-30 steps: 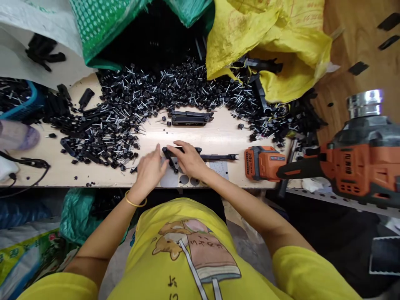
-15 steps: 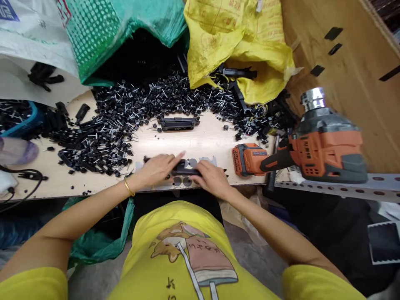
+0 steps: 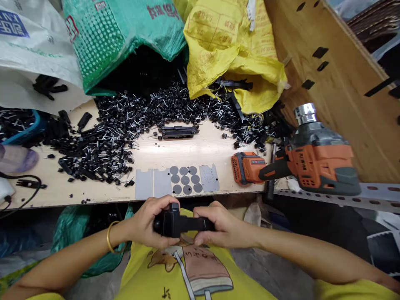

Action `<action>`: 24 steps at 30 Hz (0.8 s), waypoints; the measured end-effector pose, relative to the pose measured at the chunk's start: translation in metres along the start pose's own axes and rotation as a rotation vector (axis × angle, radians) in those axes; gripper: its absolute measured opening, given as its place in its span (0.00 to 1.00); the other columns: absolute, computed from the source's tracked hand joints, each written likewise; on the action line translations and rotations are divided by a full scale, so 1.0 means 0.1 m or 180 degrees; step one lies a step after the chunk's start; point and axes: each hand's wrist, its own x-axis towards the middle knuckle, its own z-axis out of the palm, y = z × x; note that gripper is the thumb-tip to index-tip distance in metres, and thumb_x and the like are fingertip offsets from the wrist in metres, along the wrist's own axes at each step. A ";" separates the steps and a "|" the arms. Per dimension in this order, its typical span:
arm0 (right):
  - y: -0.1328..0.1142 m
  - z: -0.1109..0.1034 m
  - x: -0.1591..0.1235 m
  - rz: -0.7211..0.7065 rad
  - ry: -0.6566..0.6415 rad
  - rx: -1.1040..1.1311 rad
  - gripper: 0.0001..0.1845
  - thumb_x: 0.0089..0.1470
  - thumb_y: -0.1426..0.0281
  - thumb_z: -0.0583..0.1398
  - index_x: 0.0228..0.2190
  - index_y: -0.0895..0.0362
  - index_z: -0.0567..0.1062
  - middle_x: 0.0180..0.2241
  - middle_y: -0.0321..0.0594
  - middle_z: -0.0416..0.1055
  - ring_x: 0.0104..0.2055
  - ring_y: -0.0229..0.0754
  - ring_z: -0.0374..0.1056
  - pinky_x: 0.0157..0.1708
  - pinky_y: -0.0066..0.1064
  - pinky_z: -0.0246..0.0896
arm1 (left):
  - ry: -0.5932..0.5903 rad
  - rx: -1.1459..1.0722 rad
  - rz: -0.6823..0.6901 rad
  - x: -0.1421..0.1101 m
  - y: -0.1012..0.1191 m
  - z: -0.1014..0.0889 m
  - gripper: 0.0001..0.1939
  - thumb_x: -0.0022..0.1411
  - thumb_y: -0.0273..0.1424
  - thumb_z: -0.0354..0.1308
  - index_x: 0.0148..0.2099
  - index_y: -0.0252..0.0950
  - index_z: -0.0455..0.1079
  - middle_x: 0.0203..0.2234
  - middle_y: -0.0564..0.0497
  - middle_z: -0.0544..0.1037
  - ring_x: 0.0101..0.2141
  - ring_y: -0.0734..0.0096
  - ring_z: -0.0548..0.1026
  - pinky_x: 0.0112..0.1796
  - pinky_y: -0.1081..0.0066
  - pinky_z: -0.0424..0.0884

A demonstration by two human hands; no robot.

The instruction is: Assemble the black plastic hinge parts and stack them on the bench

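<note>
Just off the table's front edge, before the yellow shirt, both hands grip a black plastic part [image 3: 187,224] with a wide block at its left end and a narrower bar to the right. My left hand [image 3: 150,223] is closed round the block end, thumb on its top. The bar's other end is pinched by my right hand [image 3: 217,225], whose fingers hide the tip. What the part belongs to I cannot tell. Behind the hands, grey discs [image 3: 185,180] and grey rectangular pads [image 3: 161,183] lie flat on the table. Farther back rests a folded black plastic assembly [image 3: 178,132].
Small black knobs with metal pins [image 3: 121,125] form a wide heap across the table. An orange cordless power tool [image 3: 321,160] lies at the right. A green sack [image 3: 100,46] and a yellow sack [image 3: 231,37] stand at the back; a blue basket [image 3: 25,131] is at the left.
Both hands have lifted the black part from over the discs and drawn it toward my body, past the table edge. The discs and pads are now uncovered. The view has shifted slightly.
</note>
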 end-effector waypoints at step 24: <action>0.25 0.54 0.93 -0.0797 0.2277 0.3328 0.26 0.54 0.46 0.46 0.41 0.50 0.68 0.41 0.42 0.66 0.47 0.46 0.63 0.51 0.42 0.59 | 0.1991 -0.0222 0.0490 0.42 0.07 0.31 0.28 0.57 0.52 0.54 0.52 0.40 0.62 0.43 0.44 0.77 0.49 0.54 0.73 0.52 0.53 0.68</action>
